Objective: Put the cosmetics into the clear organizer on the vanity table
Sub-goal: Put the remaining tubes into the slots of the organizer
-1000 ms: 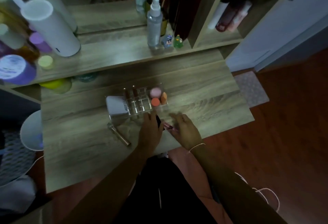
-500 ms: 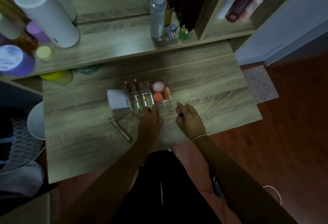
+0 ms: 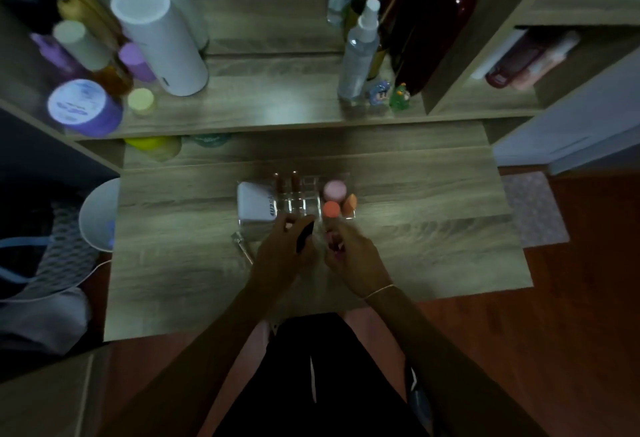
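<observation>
The clear organizer [image 3: 304,182] stands mid-table. It holds two brown lipsticks [image 3: 286,181], a white box [image 3: 254,203] and pink and orange sponges [image 3: 334,198]. Just in front of it, my left hand [image 3: 278,253] grips a thin black tube [image 3: 304,236] pointing toward the organizer. My right hand [image 3: 353,256] holds a small pink cosmetic [image 3: 333,246] close beside it. A metallic tube [image 3: 243,249] lies on the table [image 3: 433,229] left of my left hand, partly hidden by it.
The raised shelf behind carries a white cylinder [image 3: 162,42], a purple jar [image 3: 83,106], a spray bottle [image 3: 358,56] and two small figurines [image 3: 389,93]. A yellow jar [image 3: 154,146] sits under the shelf. A cubby [image 3: 519,66] is at the right.
Both hands moved forward to the organizer's front edge and closer together, each keeping its item. The camera view shifted slightly.
</observation>
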Available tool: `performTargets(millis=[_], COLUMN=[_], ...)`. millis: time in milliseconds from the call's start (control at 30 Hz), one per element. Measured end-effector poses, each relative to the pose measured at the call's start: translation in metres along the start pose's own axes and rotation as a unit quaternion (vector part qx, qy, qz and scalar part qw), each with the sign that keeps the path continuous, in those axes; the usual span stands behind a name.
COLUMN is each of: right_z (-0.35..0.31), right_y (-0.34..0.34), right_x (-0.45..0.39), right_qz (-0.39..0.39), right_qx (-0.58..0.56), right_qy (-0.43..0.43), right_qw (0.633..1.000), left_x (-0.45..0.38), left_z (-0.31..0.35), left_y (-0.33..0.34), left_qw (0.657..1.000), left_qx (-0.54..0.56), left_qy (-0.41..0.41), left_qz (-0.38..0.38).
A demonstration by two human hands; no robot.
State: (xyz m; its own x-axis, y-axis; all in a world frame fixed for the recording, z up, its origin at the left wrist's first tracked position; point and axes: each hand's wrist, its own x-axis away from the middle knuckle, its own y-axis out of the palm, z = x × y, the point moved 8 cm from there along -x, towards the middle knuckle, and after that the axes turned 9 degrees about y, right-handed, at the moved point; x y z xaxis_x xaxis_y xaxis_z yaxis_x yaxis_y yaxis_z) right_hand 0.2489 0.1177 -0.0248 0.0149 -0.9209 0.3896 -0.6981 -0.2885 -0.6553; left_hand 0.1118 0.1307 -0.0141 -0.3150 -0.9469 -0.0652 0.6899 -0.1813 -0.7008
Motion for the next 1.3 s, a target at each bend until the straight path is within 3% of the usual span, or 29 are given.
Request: performTargets(millis=[267, 533, 767, 933, 1300], right_z=[-0.054, -0.065, -0.075, -0.079, -0.08], right_y=[-0.031, -0.06, -0.064, -0.053, -0.037], right_x=[-0.041, -0.069, -0.079, -0.079, -0.084], right_qz=[0.075, 0.14, 0.142, 0.095, 0.071], right_qx=[-0.081, -0.097, -0.056, -0.014, 0.102], right_qy=[-0.025, -0.031, -0.062, -0.069, -0.082], right_qw=[0.994, 0.985, 0.986, 0.993, 0.989], left_x=[-0.017, -0.017, -0.017, -0.019, -0.024], left_z=[-0.014, -0.03, -0.036, -0.037, -0.037], left_y=[-0.057, -0.056, -0.045, -0.042, -0.037], left_qw=[0.983, 0.97, 0.976, 0.983, 0.996], left_qx=[0.028, 0.086, 0.092, 0.084, 0.001], left_qy=[-0.053, -0.104, -0.117, -0.112, -0.084], left_qz=[0.172, 0.204, 0.161, 0.119, 0.021])
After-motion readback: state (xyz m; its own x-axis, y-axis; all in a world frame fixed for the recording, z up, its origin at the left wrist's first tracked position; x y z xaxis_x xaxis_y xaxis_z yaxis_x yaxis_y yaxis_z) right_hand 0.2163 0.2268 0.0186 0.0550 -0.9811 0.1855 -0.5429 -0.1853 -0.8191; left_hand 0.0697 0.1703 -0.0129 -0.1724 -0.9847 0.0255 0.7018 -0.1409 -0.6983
